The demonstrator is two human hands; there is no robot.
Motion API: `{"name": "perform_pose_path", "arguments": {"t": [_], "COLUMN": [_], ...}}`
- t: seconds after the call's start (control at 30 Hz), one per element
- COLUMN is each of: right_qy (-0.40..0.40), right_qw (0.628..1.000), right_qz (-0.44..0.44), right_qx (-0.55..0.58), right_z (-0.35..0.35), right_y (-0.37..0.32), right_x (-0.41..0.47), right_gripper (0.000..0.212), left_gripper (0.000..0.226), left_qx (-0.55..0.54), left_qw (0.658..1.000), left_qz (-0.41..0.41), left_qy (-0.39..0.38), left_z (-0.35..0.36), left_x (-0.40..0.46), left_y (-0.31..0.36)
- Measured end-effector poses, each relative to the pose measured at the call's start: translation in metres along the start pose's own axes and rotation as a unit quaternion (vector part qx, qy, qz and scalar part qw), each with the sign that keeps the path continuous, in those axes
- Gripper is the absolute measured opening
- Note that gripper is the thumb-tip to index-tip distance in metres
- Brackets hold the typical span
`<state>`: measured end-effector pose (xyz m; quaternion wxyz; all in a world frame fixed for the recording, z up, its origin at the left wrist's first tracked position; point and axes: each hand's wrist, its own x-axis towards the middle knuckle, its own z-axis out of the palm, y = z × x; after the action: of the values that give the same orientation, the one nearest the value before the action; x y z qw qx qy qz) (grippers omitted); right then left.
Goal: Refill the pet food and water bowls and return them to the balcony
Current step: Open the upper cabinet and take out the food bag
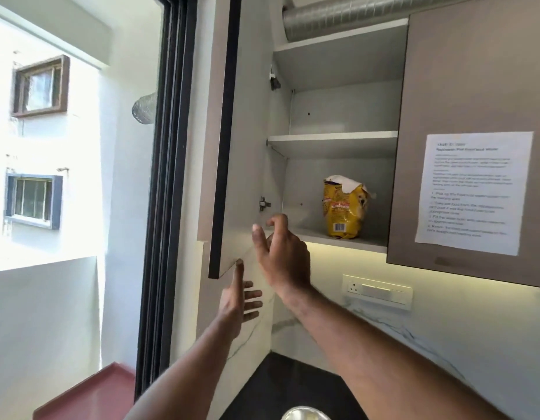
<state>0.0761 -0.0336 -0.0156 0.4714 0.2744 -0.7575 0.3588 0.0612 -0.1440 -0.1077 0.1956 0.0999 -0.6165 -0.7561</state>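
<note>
Bowl: a shiny metal bowl (305, 413) shows only its rim at the bottom edge, on the black desk (274, 386).
Left hand: the left hand (236, 304) is raised below the open cabinet door (235, 147); its grip is apart, fingers straight and spread, one fingertip touching the door's lower corner.
Right hand: the right hand (280, 253) is lifted in front of the bottom shelf (338, 239), clear of the bag; its grip is apart, fingers loosely bent and holding nothing.
Pet food: a yellow pet food bag (344, 207) stands upright on the bottom shelf of the open wall cabinet, top torn open, a barcode low on its side; the brand print is too blurred to read.
Upper shelves: the middle shelf (332, 140) and the one above carry nothing visible.
Notice: a printed sheet (471, 192) is stuck on the shut door to the right; numbered steps show, the wording too soft to read surely.
Wall: a switch plate (377, 291) sits under the lit cabinet underside.
Duct: a ribbed silver duct (353, 16) runs above the cabinet.
Outside: a dark-framed window (168, 147) at the left looks on a white building.
</note>
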Motion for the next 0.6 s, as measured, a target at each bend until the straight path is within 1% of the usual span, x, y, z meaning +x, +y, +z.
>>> {"name": "perform_pose_path", "arguments": {"t": [0.1, 0.2, 0.3, 0.47, 0.57, 0.6], "right_qy": [-0.006, -0.008, -0.008, -0.008, 0.007, 0.011], "right_qw": [0.997, 0.99, 0.981, 0.97, 0.969, 0.969], "right_qz": [0.06, 0.115, 0.163, 0.222, 0.231, 0.231], "right_qx": [-0.039, -0.085, -0.108, -0.099, -0.083, -0.081], "right_z": [-0.019, -0.032, -0.039, -0.031, -0.013, -0.007], "right_y": [0.035, 0.075, 0.117, 0.181, 0.21, 0.218], "right_x": [0.005, 0.01, 0.019, 0.046, 0.072, 0.08], "right_gripper": [0.043, 0.053, 0.065, 0.063, 0.069, 0.072], "left_gripper": [0.09, 0.081, 0.07, 0.055, 0.038, 0.037], "left_qx": [-0.015, -0.018, -0.034, -0.057, -0.057, -0.05], "left_qw": [1.0, 0.999, 0.997, 0.989, 0.981, 0.978], "left_qz": [-0.002, 0.019, 0.051, 0.122, 0.168, 0.182], "left_qy": [-0.017, -0.031, -0.043, -0.063, -0.078, -0.085], "left_z": [0.023, 0.049, 0.08, 0.134, 0.16, 0.167], "left_x": [0.002, 0.012, 0.03, 0.074, 0.104, 0.112], "left_y": [-0.014, -0.016, -0.004, 0.031, 0.047, 0.052]}}
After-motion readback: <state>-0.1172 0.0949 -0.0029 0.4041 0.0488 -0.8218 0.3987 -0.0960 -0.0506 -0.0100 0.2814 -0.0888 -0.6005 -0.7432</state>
